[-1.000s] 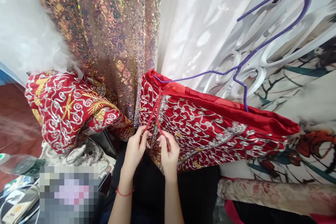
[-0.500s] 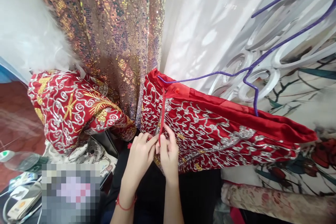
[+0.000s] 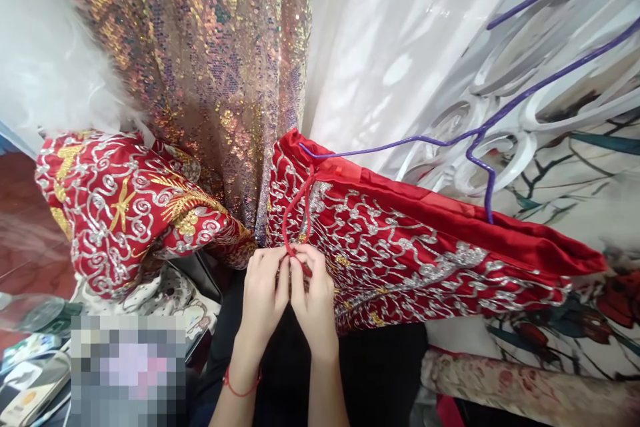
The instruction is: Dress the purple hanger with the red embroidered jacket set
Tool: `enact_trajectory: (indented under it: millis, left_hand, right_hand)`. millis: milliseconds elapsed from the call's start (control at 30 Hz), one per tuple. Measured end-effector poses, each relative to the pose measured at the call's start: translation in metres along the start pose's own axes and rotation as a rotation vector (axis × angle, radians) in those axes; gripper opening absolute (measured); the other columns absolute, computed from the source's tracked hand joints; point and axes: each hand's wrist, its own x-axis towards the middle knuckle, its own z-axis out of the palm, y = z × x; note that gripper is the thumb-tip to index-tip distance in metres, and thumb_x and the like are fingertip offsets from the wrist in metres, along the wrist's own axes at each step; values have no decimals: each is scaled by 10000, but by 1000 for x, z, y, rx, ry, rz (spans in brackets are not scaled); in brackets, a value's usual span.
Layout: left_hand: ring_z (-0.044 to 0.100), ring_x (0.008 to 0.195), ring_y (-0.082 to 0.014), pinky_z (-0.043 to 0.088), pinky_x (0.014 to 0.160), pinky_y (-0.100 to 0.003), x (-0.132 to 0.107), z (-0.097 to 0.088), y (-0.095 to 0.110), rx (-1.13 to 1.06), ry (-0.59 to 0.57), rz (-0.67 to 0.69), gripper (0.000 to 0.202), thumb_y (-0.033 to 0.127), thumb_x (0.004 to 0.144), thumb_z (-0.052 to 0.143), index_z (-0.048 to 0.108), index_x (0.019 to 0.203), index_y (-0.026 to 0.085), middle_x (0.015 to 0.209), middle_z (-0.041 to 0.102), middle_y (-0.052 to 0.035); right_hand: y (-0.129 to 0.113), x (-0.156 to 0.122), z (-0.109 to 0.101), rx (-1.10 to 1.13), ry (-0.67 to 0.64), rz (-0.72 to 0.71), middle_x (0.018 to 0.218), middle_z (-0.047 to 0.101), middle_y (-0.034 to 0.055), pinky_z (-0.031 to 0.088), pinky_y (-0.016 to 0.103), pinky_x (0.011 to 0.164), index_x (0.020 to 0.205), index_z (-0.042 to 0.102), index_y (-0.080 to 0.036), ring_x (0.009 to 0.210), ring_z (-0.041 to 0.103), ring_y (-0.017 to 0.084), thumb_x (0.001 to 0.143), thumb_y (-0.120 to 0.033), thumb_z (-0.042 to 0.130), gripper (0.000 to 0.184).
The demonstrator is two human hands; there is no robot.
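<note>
Backdrop: sequin drape [image 3: 215, 67] center, white sheer curtain [image 3: 390, 47] right of it, daylight coming through. White scrollwork grille [image 3: 450, 107] far right, beside floral wall [image 3: 575, 173]. White fluff [image 3: 50, 67] left. Red-brown floor [image 3: 20, 233] lower left. Floral roll [image 3: 525, 387] bottom right.

centre: left hand [image 3: 264, 293] and right hand [image 3: 314, 297] pressed side by side, both pinching thin red cord loop [image 3: 286, 223]; no gap between them.
behind hands: red silver-embroidered satin garment [image 3: 410, 247] hangs touching the fingers, blocks forward reach.
upper centre: gold-brown sequin drape [image 3: 210, 67] walls off the top.
left: bunched red embroidered cloth [image 3: 125, 207] near left hand, narrow dark gap between.
upper right: purple wire hanger [image 3: 450, 140] crosses white scrolled metal grille [image 3: 505, 73].
bottom centre: black fabric [image 3: 375, 367], open room right of right forearm.
</note>
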Motion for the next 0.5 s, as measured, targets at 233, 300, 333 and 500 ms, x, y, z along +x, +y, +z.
enact_trajectory:
  millis: [233, 300, 333, 500]
  left_hand:
    - [718, 971, -154, 563, 880, -313, -9, -1, -6, -257, 87, -186, 257, 208, 992, 542, 419, 1218, 213, 1038, 679, -54]
    - [716, 961, -136, 560, 884, -286, -9, -3, -4, -322, 80, -189, 276, 212, 988, 559, 414, 1222, 222, 1012, 684, -35]
    - [712, 954, -127, 559, 873, -268, -9, -5, -3, -359, 76, -207, 278, 222, 985, 571, 428, 1224, 226, 1023, 684, -34]
    - [689, 1083, -157, 553, 961, -287, -6, -15, 8, -696, -7, -327, 334, 315, 1017, 520, 490, 1339, 234, 1197, 679, -89]
  right_hand:
    - [5, 8, -5, -156, -91, -89, 1066, 708, 60, 535, 272, 857, 1282, 641, -231, 939, 691, 146, 1029, -179, 422, 338]
    - [6, 6, -8, -221, -131, -102, 998, 689, 51, 524, 259, 769, 1284, 661, -238, 831, 677, 138, 1018, -193, 455, 339]
    - [7, 5, -9, -239, -136, -110, 973, 680, 50, 517, 256, 740, 1278, 669, -235, 795, 668, 136, 1012, -214, 482, 326]
    - [8, 2, -15, -149, -108, -109, 901, 661, 56, 507, 253, 732, 1064, 718, -197, 777, 648, 135, 1021, -241, 478, 248]
